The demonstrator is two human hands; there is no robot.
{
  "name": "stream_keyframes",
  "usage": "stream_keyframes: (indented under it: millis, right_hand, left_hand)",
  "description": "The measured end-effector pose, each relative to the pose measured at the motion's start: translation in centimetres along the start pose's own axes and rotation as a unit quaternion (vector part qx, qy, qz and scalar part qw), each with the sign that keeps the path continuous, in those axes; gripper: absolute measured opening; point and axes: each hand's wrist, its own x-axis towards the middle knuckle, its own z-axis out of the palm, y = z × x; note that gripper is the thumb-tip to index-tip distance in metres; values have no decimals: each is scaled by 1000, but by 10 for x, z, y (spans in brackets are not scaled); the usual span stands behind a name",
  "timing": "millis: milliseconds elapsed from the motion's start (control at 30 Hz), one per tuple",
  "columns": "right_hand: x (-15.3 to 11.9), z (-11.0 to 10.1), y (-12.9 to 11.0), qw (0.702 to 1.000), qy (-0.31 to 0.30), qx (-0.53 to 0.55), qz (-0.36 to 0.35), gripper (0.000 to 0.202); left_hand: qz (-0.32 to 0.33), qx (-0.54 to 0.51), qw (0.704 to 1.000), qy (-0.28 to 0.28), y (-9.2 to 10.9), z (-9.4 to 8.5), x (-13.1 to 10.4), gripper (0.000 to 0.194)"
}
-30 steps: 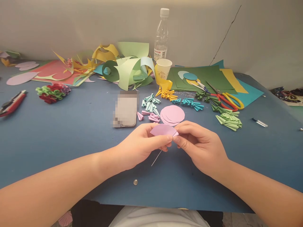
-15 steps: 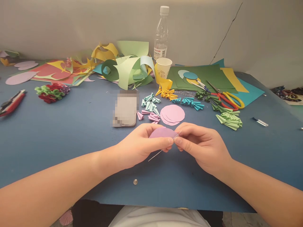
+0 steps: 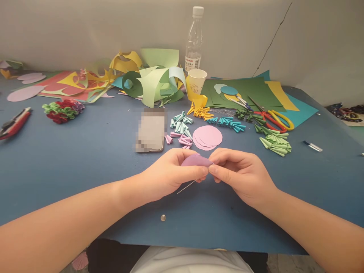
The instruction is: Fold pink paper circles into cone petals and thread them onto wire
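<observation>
Between my two hands is a purple paper piece (image 3: 195, 160), curled at its right edge. My left hand (image 3: 178, 172) is closed on it, thumb in front and fingers behind. The fingertips of my right hand (image 3: 237, 172) pinch its right corner. A thin needle (image 3: 186, 186) sticks out below my left fingers, pointing down to the left; its other end is hidden. Just beyond my hands lie a stack of pink paper circles (image 3: 207, 137) and some rolled pink paper cones (image 3: 185, 140).
Behind are a phone (image 3: 151, 131), a paper cup (image 3: 196, 80), a bottle (image 3: 194, 41), coloured cones (image 3: 227, 123) and scissors (image 3: 274, 119). Paper scraps (image 3: 153, 85) line the wall. A cutter (image 3: 15, 123) lies left, and a small round bead (image 3: 163, 218) sits near the front edge.
The purple paper's right edge has curled in further. The upper end of the needle, earlier visible at my right fingertips, is now hidden. Both hands keep nearly the same place.
</observation>
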Motion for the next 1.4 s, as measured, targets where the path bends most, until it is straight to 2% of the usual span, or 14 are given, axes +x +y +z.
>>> stream_keyframes:
  millis: [267,467,700,967,1400]
  right_hand:
    - [1,0,-2,999,7,30,25,5]
    - [1,-2,-1,999,-10,43,18,5]
    - [1,-1,-2,996,-18,86,12,12]
    - [-3,-1,-1,997,-4,81,17,14]
    - [-2,0,-3,997,6,78,10,14]
  left_hand:
    - [-2,44,999,23,0,1,-1,20]
    - [-2,13,1000,-11,3,1,-1,18]
    - [-17,31,999,-27,3,-2,-3,9]
    - [21,28,999,-33,4,-1,0,10]
    - [32,63,997,-18,3,1,0,18]
